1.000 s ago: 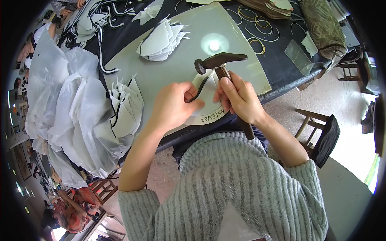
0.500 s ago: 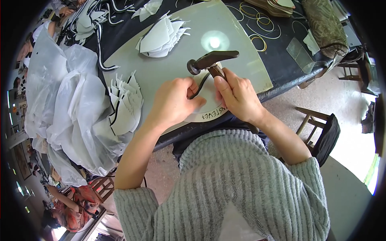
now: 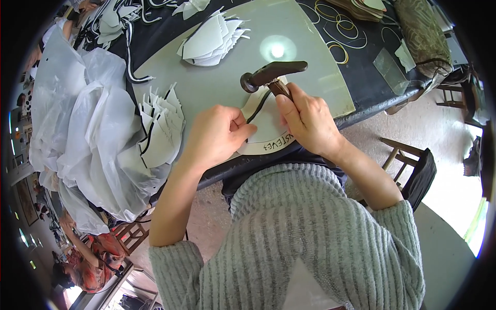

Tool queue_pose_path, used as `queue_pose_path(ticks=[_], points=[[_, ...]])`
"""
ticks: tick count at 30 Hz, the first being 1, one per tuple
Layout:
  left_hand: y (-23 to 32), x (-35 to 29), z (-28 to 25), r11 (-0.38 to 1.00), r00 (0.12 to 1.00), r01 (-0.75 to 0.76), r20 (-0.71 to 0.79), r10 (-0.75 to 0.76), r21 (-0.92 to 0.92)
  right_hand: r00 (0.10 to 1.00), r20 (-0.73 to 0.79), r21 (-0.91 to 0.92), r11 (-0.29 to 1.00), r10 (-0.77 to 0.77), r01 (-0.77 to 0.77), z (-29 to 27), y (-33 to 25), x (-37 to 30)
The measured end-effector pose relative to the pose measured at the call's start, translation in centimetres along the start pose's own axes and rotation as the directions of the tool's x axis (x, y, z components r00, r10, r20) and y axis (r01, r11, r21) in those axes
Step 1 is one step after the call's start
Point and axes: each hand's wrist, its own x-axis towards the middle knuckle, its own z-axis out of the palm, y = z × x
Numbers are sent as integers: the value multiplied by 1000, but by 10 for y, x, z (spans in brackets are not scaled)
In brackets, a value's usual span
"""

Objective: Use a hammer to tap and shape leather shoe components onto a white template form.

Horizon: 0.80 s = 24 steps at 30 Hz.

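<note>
My right hand (image 3: 311, 123) is wrapped round the wooden handle of a hammer (image 3: 275, 73), its dark metal head raised toward the far side. Beneath it lies a white curved piece (image 3: 268, 124) with a cream border and dark lettering along its near edge. A narrow black strip (image 3: 260, 107) runs along that piece's left side. Thumb and forefinger of my left hand (image 3: 213, 135) are closed at the strip's near end, by the piece's left edge. The fingertips partly hide what they pinch.
White pieces with black edging are stacked left (image 3: 164, 129) and far (image 3: 214, 41) on the grey board (image 3: 206, 85). Clear plastic bags (image 3: 98, 134) bulge at the left. Coiled thin cords (image 3: 338, 51) lie far right. A chair (image 3: 413, 175) stands right; another person (image 3: 95, 261) is at lower left.
My left hand has shifted slightly left and nearer, its fingers less curled, and more of the white piece and black strip shows. The hammer stays raised in my right hand, almost unmoved.
</note>
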Motion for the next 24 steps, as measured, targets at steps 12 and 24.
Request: queue_pose_path(ticks=[12,24], points=[[7,-16,21,838,894,-283,-188,406,465,999,-17,8,999,-38,38,1,2,1],[-16,-11,68,617,702,-517,-118,702,594,960,154,252,930,235,-268,-26,3,24]])
